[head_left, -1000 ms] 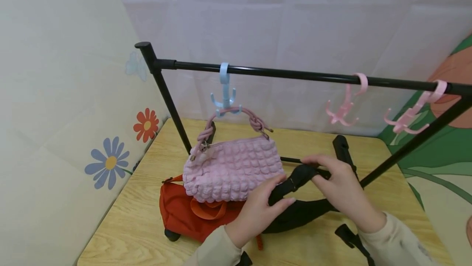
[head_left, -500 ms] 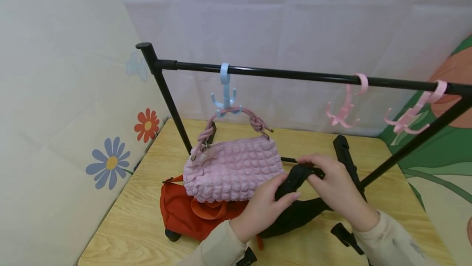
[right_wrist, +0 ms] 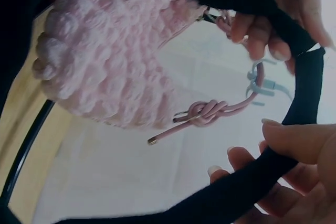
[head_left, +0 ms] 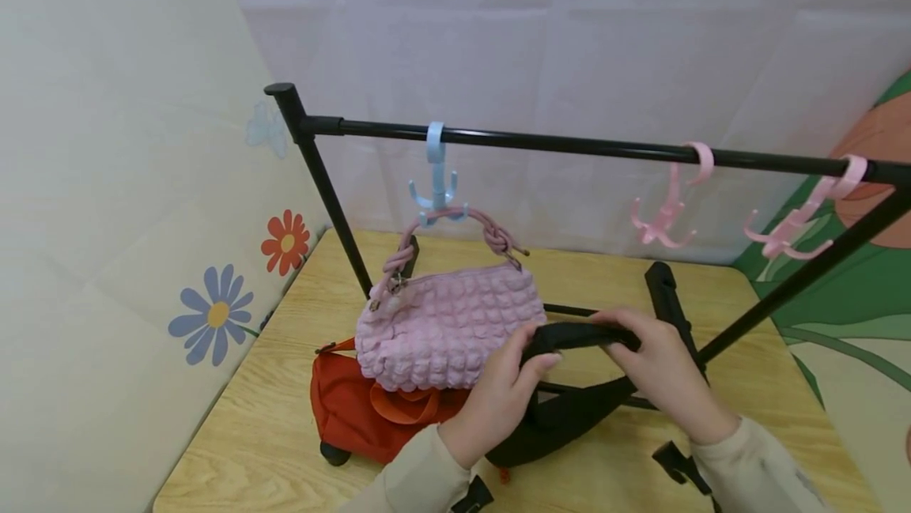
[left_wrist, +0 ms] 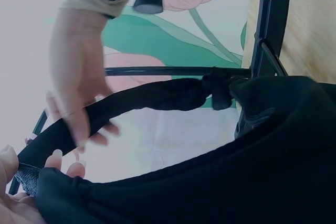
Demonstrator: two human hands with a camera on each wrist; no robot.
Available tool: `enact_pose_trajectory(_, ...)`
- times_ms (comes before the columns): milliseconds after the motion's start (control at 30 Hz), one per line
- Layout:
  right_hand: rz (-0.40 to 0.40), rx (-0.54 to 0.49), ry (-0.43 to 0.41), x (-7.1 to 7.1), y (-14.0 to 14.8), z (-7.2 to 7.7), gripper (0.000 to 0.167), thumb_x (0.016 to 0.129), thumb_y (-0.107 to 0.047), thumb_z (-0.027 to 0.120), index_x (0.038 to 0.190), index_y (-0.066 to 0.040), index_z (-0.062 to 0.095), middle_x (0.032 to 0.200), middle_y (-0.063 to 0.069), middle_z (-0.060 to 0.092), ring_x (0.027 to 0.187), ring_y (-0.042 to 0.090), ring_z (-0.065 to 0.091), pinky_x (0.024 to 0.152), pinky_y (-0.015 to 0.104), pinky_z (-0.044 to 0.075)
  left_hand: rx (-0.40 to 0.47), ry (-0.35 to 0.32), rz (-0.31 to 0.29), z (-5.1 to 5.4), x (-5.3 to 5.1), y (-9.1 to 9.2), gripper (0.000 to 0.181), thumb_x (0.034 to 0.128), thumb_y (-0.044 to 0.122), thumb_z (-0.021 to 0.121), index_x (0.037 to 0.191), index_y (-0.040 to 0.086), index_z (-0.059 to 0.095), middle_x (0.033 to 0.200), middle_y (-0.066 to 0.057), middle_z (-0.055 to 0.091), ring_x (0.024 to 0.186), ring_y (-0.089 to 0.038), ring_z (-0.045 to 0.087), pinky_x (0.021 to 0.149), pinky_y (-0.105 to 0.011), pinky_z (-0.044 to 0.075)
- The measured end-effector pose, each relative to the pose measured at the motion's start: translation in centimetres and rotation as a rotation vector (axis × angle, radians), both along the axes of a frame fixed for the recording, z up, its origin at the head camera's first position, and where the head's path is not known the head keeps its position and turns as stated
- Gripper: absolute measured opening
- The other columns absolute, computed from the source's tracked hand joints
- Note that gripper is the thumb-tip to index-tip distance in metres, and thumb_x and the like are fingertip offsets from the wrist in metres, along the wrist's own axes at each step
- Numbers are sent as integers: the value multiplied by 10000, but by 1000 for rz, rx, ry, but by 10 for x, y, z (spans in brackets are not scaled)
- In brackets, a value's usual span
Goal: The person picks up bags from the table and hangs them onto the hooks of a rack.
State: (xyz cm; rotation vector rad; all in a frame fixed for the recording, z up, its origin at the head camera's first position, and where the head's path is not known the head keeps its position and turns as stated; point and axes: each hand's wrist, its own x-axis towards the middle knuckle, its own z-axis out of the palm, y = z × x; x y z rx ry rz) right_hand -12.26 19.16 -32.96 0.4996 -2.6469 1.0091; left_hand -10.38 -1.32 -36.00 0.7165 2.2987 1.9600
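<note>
A black bag (head_left: 569,422) with a strap (head_left: 580,334) is held up over the table's front right. The left hand (head_left: 494,398) grips the strap's left end, fingers curled round it. The right hand (head_left: 665,371) pinches the strap's right part between thumb and fingers. In the right wrist view the strap (right_wrist: 310,85) forms a loop between the left hand (right_wrist: 283,9) and right hand (right_wrist: 294,182). Beyond the left hand, a pink puffy bag (head_left: 451,327) hangs by its knotted handle from a blue hook (head_left: 437,181).
A black rack bar (head_left: 541,141) spans the table (head_left: 235,434); two pink hooks (head_left: 663,216) (head_left: 788,228) hang at its right. A red bag (head_left: 356,410) lies under the pink bag. Black buckles (head_left: 473,496) (head_left: 672,462) dangle near both sleeves.
The hands have moved slightly apart, after coming closer together, and the strap between them is stretched into a wider arch. The black bag's body has shifted a little left and down.
</note>
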Motion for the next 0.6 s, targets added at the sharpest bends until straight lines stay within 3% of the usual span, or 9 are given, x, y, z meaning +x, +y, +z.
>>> enact_pose_trajectory(133, -43, 4, -58, 0, 11, -9, 278, 812, 105, 698, 1071, 5, 696, 1050, 168, 690, 987, 351, 634, 783, 460, 504, 14, 8, 3, 0, -1, -3, 307, 1027, 202, 463, 1280, 31, 495, 1040, -68, 588, 907, -159, 544, 806, -254, 448)
enact_pose_trajectory(267, -77, 9, -108, 1, 22, -18, 280, 828, 75, 696, 1096, -7, 692, 1076, 159, 679, 988, 312, 608, 726, 304, 471, 23, 36, 13, 0, -2, -4, 324, 1023, 175, 462, 1291, -6, 479, 1061, -143, 600, 928, -224, 576, 820, -264, 475)
enact_pose_trajectory(467, -88, 24, -106, 4, 34, -31, 318, 803, 80, 717, 1111, 5, 688, 1082, 185, 675, 907, 248, 596, 656, 256, 448, 0, 114, 20, -1, -2, -2, 293, 1015, 150, 488, 1260, -8, 505, 998, -120, 601, 851, -116, 527, 762, -234, 452)
enact_pose_trajectory(600, -94, 16, -99, 6, 38, -36, 356, 790, 77, 729, 1133, -6, 681, 1043, 171, 685, 821, 119, 575, 592, 254, 425, -10, 107, 22, -1, -2, 0, 291, 1018, 158, 489, 1268, 11, 502, 1005, -83, 589, 856, -105, 510, 768, -230, 436)
